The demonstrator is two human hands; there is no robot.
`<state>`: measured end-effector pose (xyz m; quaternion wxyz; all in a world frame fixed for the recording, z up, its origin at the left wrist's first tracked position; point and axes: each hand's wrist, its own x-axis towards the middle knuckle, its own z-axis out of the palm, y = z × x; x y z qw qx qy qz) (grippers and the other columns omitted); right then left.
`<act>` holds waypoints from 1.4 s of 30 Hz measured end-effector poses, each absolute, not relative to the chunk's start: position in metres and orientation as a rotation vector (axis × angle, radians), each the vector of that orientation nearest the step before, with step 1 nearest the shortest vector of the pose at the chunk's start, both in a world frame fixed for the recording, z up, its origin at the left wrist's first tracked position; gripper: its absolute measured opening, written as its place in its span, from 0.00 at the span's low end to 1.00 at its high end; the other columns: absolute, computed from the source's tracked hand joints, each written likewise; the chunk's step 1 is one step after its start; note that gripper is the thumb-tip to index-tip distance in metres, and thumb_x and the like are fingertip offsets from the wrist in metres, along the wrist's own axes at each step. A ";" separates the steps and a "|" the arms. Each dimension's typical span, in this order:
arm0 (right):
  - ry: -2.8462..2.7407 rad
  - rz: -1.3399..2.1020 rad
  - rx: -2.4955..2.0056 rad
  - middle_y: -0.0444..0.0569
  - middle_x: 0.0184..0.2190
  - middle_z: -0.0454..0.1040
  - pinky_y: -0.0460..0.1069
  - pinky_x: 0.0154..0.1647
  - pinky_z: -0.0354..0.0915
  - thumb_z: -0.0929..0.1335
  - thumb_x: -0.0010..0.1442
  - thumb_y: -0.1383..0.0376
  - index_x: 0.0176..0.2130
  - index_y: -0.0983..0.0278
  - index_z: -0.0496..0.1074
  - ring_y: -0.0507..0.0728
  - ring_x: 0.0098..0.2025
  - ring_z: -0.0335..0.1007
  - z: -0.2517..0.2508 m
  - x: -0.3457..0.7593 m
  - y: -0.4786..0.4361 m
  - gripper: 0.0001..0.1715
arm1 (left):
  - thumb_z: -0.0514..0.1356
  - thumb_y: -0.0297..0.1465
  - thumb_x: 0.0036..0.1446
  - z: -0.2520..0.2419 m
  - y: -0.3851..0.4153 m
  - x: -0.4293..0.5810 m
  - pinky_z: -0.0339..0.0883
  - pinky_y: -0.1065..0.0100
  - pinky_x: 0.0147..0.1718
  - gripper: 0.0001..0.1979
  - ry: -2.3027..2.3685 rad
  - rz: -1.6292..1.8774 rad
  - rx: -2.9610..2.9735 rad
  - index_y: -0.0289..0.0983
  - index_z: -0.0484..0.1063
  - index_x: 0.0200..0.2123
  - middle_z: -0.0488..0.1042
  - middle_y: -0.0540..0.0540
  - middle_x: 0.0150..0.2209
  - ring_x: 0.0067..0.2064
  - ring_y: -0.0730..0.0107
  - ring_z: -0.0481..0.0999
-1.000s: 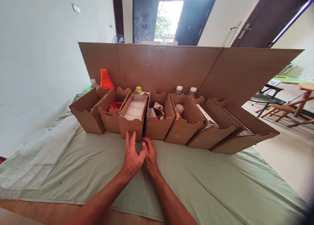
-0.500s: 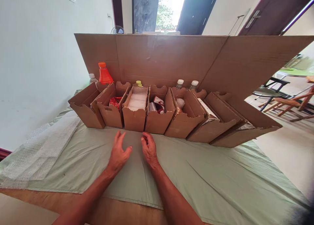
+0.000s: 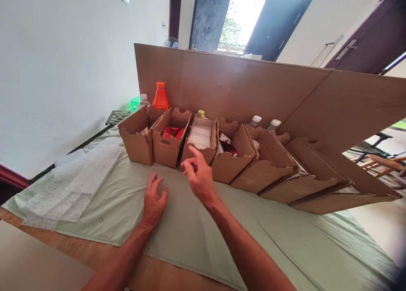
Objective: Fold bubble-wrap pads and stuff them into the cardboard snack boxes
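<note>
My left hand (image 3: 155, 201) is just above the green cloth (image 3: 177, 236), holding nothing, its fingers loosely bent and apart. Raised in front of the third cardboard bin (image 3: 187, 155), my right hand (image 3: 202, 179) is also bare, its index finger stretched out and its other fingers curled. White bubble-wrapped material (image 3: 200, 136) fills that bin. To its left stands a bin (image 3: 166, 149) with a red packet (image 3: 173, 133) inside, and beyond it the leftmost bin (image 3: 139, 149). Right of it, another bin (image 3: 231, 168) holds a dark red and white item (image 3: 227, 145).
More cardboard bins (image 3: 263, 177) lean along the row to the right. Behind stand an orange-red bottle (image 3: 160, 97), several other bottles and a tall cardboard panel (image 3: 241, 88). Sheets of bubble wrap (image 3: 79, 181) lie at the left, near the wall. A wooden chair (image 3: 385, 164) is at far right.
My right hand has lifted from the cloth and extended its index finger toward the third bin. The left hand stays low. The view has turned left, shifting the bins rightward.
</note>
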<state>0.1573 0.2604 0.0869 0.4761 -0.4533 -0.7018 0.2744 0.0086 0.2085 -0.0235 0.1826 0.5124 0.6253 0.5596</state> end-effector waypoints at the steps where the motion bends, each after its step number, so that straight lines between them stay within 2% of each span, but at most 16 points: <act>1: -1.775 0.645 -1.137 0.44 0.34 0.80 0.48 0.38 0.70 0.64 0.65 0.64 0.68 0.60 0.59 0.53 0.31 0.74 0.103 0.149 0.271 0.33 | 0.58 0.29 0.54 -0.023 0.210 0.006 0.64 0.48 0.62 0.18 1.761 1.603 1.422 0.37 0.75 0.49 0.69 0.34 0.62 0.64 0.49 0.69; 3: -1.891 0.600 -1.245 0.43 0.31 0.79 0.48 0.36 0.69 0.65 0.64 0.66 0.69 0.60 0.56 0.53 0.29 0.74 0.126 0.133 0.292 0.36 | 0.58 0.29 0.54 -0.021 0.212 0.001 0.61 0.47 0.64 0.17 1.759 1.648 1.362 0.37 0.75 0.48 0.69 0.34 0.61 0.64 0.49 0.68; 5: -1.958 0.581 -1.346 0.43 0.28 0.78 0.48 0.35 0.68 0.65 0.64 0.68 0.64 0.61 0.64 0.53 0.27 0.73 0.136 0.121 0.310 0.31 | 0.58 0.29 0.54 -0.019 0.214 -0.004 0.58 0.46 0.65 0.17 1.753 1.691 1.289 0.37 0.75 0.48 0.69 0.34 0.62 0.65 0.48 0.67; 7: -1.974 0.578 -1.397 0.44 0.25 0.78 0.47 0.33 0.66 0.65 0.63 0.70 0.52 0.62 0.74 0.54 0.26 0.73 0.136 0.112 0.321 0.18 | 0.59 0.30 0.54 -0.019 0.215 -0.006 0.57 0.45 0.65 0.18 1.737 1.732 1.212 0.37 0.75 0.48 0.68 0.34 0.62 0.65 0.48 0.66; 9: -1.967 0.574 -1.424 0.45 0.24 0.77 0.47 0.31 0.65 0.64 0.64 0.70 0.38 0.63 0.76 0.54 0.25 0.73 0.131 0.107 0.324 0.11 | 0.60 0.30 0.54 -0.020 0.218 -0.008 0.57 0.47 0.65 0.17 1.709 1.772 1.127 0.38 0.75 0.48 0.68 0.36 0.62 0.65 0.49 0.66; 11: -1.963 0.569 -1.439 0.45 0.24 0.77 0.46 0.30 0.64 0.64 0.66 0.70 0.33 0.62 0.74 0.54 0.25 0.73 0.129 0.105 0.318 0.12 | 0.61 0.31 0.54 -0.022 0.222 -0.011 0.58 0.49 0.65 0.16 1.674 1.811 1.023 0.39 0.76 0.47 0.69 0.38 0.61 0.64 0.50 0.68; 16: -2.041 0.586 -1.357 0.43 0.24 0.78 0.45 0.30 0.62 0.63 0.67 0.68 0.30 0.61 0.72 0.53 0.26 0.74 0.134 0.117 0.261 0.14 | 0.61 0.37 0.63 -0.030 0.235 -0.035 0.69 0.49 0.56 0.14 1.573 1.929 0.682 0.36 0.74 0.49 0.76 0.40 0.51 0.53 0.55 0.76; 19: -2.098 0.626 -1.259 0.42 0.24 0.78 0.45 0.31 0.63 0.63 0.66 0.69 0.32 0.60 0.73 0.52 0.26 0.74 0.137 0.145 0.209 0.13 | 0.61 0.40 0.66 -0.032 0.240 -0.054 0.74 0.51 0.49 0.18 1.481 2.006 0.531 0.36 0.72 0.53 0.75 0.41 0.52 0.50 0.59 0.77; 21: -2.105 0.662 -1.191 0.42 0.24 0.77 0.45 0.30 0.64 0.62 0.68 0.66 0.36 0.60 0.75 0.52 0.26 0.73 0.139 0.174 0.179 0.13 | 0.61 0.40 0.66 -0.032 0.241 -0.061 0.74 0.52 0.48 0.19 1.421 2.034 0.481 0.36 0.71 0.55 0.74 0.41 0.54 0.50 0.59 0.77; 28: -1.739 0.683 -1.347 0.45 0.26 0.78 0.47 0.30 0.74 0.66 0.65 0.57 0.40 0.61 0.76 0.54 0.27 0.76 0.147 0.293 0.135 0.12 | 0.62 0.43 0.64 -0.023 0.233 -0.041 0.74 0.53 0.49 0.17 1.283 1.881 0.629 0.35 0.76 0.45 0.79 0.42 0.46 0.47 0.60 0.79; 30: -1.535 0.615 -1.398 0.49 0.31 0.81 0.49 0.30 0.76 0.68 0.63 0.54 0.45 0.60 0.75 0.56 0.30 0.78 0.143 0.320 0.127 0.15 | 0.63 0.45 0.60 -0.017 0.223 -0.031 0.73 0.53 0.51 0.19 1.252 1.803 0.699 0.35 0.79 0.40 0.81 0.42 0.43 0.48 0.58 0.80; 32: -1.375 0.597 -1.403 0.54 0.40 0.82 0.52 0.33 0.77 0.69 0.62 0.52 0.53 0.59 0.72 0.60 0.37 0.81 0.131 0.339 0.114 0.23 | 0.63 0.49 0.57 -0.011 0.207 -0.023 0.72 0.53 0.53 0.21 1.227 1.733 0.760 0.35 0.80 0.39 0.82 0.41 0.43 0.49 0.55 0.80; 34: -1.332 0.649 -1.410 0.58 0.48 0.81 0.55 0.40 0.78 0.70 0.61 0.52 0.57 0.58 0.70 0.63 0.45 0.81 0.112 0.350 0.097 0.28 | 0.64 0.49 0.55 -0.007 0.185 -0.017 0.71 0.52 0.56 0.23 1.217 1.667 0.819 0.36 0.81 0.41 0.82 0.40 0.46 0.52 0.53 0.80; 37: -1.435 0.775 -1.449 0.60 0.55 0.78 0.57 0.48 0.76 0.72 0.59 0.51 0.60 0.58 0.71 0.65 0.52 0.78 0.079 0.345 0.073 0.32 | 0.63 0.50 0.58 -0.008 0.151 -0.007 0.69 0.50 0.59 0.25 1.210 1.604 0.874 0.38 0.80 0.49 0.81 0.41 0.52 0.56 0.50 0.78; 39: -1.531 0.798 -1.464 0.59 0.57 0.76 0.59 0.52 0.74 0.72 0.57 0.51 0.60 0.59 0.70 0.67 0.54 0.76 0.062 0.330 0.064 0.35 | 0.58 0.51 0.61 -0.015 0.132 0.003 0.69 0.49 0.60 0.27 1.207 1.567 0.919 0.41 0.77 0.55 0.78 0.41 0.57 0.59 0.50 0.75; 42: -1.562 0.711 -1.474 0.57 0.54 0.78 0.59 0.53 0.73 0.70 0.60 0.51 0.56 0.60 0.72 0.66 0.53 0.76 0.050 0.307 0.068 0.29 | 0.53 0.51 0.65 -0.028 0.115 0.022 0.68 0.50 0.62 0.27 1.298 1.507 1.082 0.45 0.72 0.60 0.74 0.44 0.61 0.64 0.51 0.71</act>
